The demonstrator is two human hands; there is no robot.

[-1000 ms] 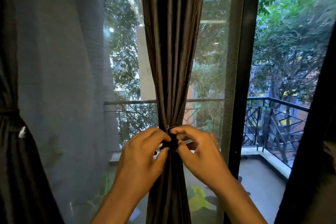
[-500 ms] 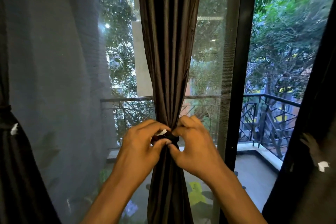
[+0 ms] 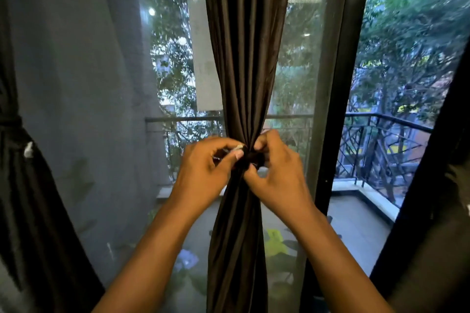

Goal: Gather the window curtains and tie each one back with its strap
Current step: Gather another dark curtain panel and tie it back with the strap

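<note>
A dark brown middle curtain (image 3: 245,58) hangs in front of the window, gathered into a narrow bunch at waist height. A dark strap (image 3: 250,159) wraps that narrow point. My left hand (image 3: 206,173) pinches the strap's end with a small white tag at the curtain's left side. On the right side, my right hand (image 3: 277,173) pinches the strap with curled fingers. At the far left, another dark curtain (image 3: 30,198) is cinched by its own strap (image 3: 10,121). A third dark curtain (image 3: 437,198) hangs along the right edge.
A sheer grey curtain (image 3: 84,84) covers the left part of the window. A black door frame (image 3: 340,84) stands just right of my hands. Beyond the glass lie a balcony with a metal railing (image 3: 381,140) and trees.
The view has shifted slightly. Both hands stay at the gathered point, and their fingers have reworked the strap, with the white tag now showing at my left fingertips.
</note>
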